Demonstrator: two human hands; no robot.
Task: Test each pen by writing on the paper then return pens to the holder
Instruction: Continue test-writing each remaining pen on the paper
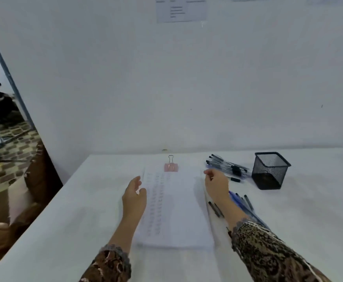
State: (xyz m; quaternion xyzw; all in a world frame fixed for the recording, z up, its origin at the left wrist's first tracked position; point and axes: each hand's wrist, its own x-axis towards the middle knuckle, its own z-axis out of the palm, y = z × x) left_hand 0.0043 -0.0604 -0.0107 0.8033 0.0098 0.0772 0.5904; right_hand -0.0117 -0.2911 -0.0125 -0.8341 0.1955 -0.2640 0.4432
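Partway, I judge — paper point(174, 208) mid-table point(81, 210) carries rows of marks, holder point(268, 174) near the far edge looks empty, pens point(227, 166) lie loose beside it — left hand point(135, 193) and right hand point(216, 185) relaxed, holding nothing.

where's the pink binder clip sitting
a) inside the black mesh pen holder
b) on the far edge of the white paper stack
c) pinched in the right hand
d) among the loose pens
b: the pink binder clip is clamped on the far edge of the white paper stack, left of the black wire-mesh pen holder and apart from it.
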